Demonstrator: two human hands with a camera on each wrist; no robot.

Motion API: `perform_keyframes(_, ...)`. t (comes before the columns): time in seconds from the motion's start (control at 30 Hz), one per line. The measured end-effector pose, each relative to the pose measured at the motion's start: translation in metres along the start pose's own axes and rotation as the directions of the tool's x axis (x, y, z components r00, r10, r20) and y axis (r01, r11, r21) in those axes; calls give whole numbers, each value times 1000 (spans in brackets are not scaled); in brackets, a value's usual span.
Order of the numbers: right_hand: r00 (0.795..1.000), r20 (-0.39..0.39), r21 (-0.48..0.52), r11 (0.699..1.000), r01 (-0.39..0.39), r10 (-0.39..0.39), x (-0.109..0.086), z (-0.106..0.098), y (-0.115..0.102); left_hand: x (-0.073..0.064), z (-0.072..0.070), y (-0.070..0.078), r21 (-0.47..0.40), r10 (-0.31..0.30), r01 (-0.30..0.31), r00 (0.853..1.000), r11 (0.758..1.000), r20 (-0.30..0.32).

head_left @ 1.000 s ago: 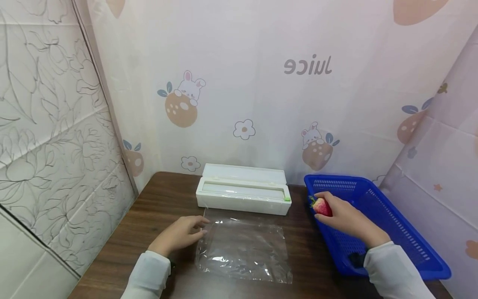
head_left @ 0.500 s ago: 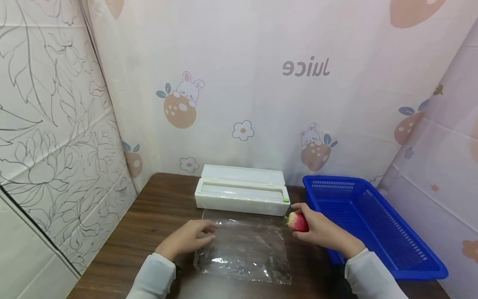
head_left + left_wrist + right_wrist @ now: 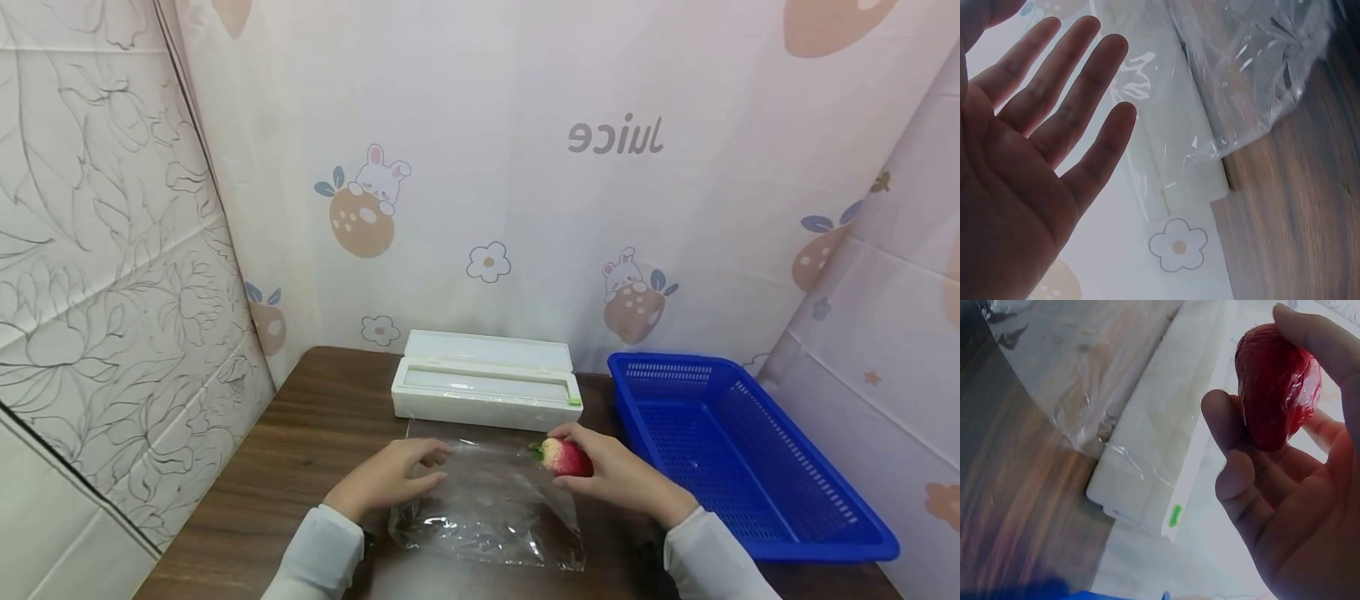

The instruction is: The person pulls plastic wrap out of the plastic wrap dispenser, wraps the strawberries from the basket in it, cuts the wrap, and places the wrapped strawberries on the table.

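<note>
My right hand (image 3: 611, 471) grips a red strawberry (image 3: 567, 457) with a pale yellowish end and green leaves. In the right wrist view the strawberry (image 3: 1275, 384) looks shiny and lies between thumb and fingers. It is over the right part of a sheet of clear cling film (image 3: 487, 508), spread on the table in front of a white cling film dispenser (image 3: 487, 408) with its lid up. My left hand (image 3: 390, 477) hovers over the film's left side, holding nothing. Its fingers (image 3: 1079, 119) are spread and nearly straight in the left wrist view.
To the right stands a blue plastic basket (image 3: 750, 542) with slotted sides. The dark wooden table (image 3: 315, 417) meets a patterned curtain (image 3: 487, 167) behind the dispenser. A green slider (image 3: 574, 401) sits at the dispenser's right end.
My right hand has carried the strawberry leftward from the basket's left rim to over the film. The left hand has shifted slightly right, over the film's left edge.
</note>
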State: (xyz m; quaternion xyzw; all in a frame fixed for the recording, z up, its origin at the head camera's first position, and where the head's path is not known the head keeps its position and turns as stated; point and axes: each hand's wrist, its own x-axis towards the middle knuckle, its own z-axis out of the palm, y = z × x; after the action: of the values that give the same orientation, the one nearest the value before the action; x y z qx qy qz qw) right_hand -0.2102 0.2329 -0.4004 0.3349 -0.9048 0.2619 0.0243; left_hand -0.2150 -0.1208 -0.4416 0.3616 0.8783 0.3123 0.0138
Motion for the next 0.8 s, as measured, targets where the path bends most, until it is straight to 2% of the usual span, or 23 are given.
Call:
perform_keyframes(0.2, 998, 40, 11, 999, -41, 40, 0, 13, -3, 6, 7, 5, -21, 20, -20, 1000, 1000, 1)
perform_keyframes(0.4, 996, 41, 31, 996, -82, 81, 4, 23, -6, 12, 11, 10, -32, 37, -38, 999, 999, -14)
perform_keyframes(0.57, 994, 72, 63, 994, -85, 80, 9, 32, -8, 18, 15, 15, -52, 74, -76, 997, 996, -36)
perform_keyframes(0.8, 996, 65, 107, 992, -67, 61, 15, 39, -12, 24, 19, 23, -80, 82, -83, 997, 993, -13)
